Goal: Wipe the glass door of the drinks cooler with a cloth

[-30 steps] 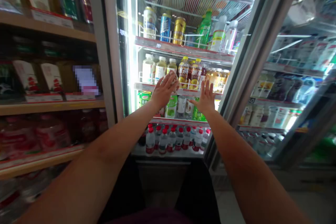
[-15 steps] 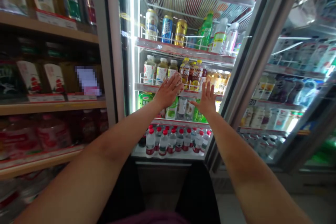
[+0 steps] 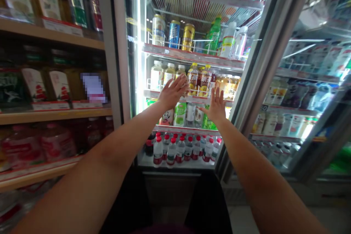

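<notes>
Cloth (image 3: 187,87), pale and crumpled, held beneath the splayed bare left hand (image 3: 172,94), before the white-capped plastic bottles (image 3: 157,76) of the brightly lit metal-framed cooler (image 3: 192,56). Just shifted slightly up and leftward, so now covering a different patch. Bare right hand (image 3: 216,108) spread wide, gripping nothing visible; cannot tell if pressed flat.

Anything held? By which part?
Left hand lies over what looks like a pale crumpled cloth, one edge showing; gripped or only pressed, can't tell. Right hand open, nothing held.
</notes>
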`<action>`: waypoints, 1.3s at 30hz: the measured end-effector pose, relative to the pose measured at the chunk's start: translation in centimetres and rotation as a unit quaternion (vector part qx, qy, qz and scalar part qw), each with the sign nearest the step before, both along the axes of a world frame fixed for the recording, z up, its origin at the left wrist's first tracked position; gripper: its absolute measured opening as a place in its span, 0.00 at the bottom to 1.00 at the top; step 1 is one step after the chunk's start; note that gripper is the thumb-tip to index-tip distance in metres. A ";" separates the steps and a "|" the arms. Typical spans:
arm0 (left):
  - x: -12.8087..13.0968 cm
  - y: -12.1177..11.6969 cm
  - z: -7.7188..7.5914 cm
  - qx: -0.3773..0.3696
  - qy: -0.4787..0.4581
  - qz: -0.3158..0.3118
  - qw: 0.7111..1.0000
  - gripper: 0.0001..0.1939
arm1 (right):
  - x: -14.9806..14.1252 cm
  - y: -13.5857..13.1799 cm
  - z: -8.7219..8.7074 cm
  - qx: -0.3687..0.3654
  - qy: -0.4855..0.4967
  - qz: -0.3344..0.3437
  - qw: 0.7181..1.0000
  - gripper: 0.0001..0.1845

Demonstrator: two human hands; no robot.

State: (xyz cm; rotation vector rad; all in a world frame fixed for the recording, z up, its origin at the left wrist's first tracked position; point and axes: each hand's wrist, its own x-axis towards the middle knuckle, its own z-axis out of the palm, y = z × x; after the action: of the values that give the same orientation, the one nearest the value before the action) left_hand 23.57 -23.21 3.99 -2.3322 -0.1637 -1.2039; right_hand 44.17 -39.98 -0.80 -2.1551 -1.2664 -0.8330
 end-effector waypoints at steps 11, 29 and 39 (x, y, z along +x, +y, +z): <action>-2.7 2.0 -0.8 -0.014 -0.040 0.029 0.999 0.33 | -0.1 0.0 -0.3 0.005 -0.021 -0.011 1.000 0.68; -5.2 3.1 -2.5 -0.022 -0.072 0.071 0.995 0.34 | -1.6 2.5 2.8 0.009 -0.008 0.013 1.000 0.48; -7.6 4.4 -3.8 -0.029 -0.069 0.070 0.995 0.32 | -1.9 1.3 3.3 -0.043 -0.015 0.010 0.999 0.80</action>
State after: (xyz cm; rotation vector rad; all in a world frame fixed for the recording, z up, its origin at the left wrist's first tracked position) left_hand 15.94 -18.83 0.18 -2.2448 -0.4079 -1.3060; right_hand 42.27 -38.64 2.53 -2.2004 -1.3598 -0.8183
